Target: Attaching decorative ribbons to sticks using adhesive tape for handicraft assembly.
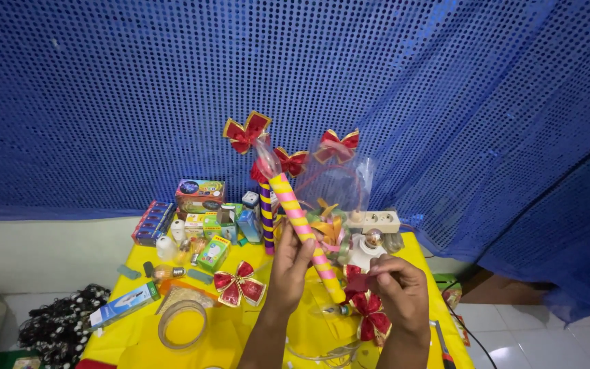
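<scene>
Holding a pink-and-yellow striped stick point(305, 232) upright-ish over the yellow surface point(138, 342), the left hand point(289, 270) has its fingers wrapped shut round the stick's middle, w/ the stick tilting from about 5 o'clock at its lower end up to 11 o'clock, where a red bow point(246, 132) and a twist of clear wrap sit on top. The right hand point(401, 290), at 3 o'clock of the left, has its fingers pinched closed on a small red piece point(358, 281), prob. ribbon, just beside the stick's lower end; can't tell if the two touch. Judging by this, the step in hand looks like fixing the red bit to the stick's base, so the next move calls for steadying the stick and bringing the piece flush against it. A second red bow point(240, 283) lies on the surface at 9 o'clock of the left hand, a tape roll point(182, 323) at 8 o'clock, small boxes point(199, 225) & bulbs further back. Another red bow point(373, 321) sits right under the right hand.
</scene>
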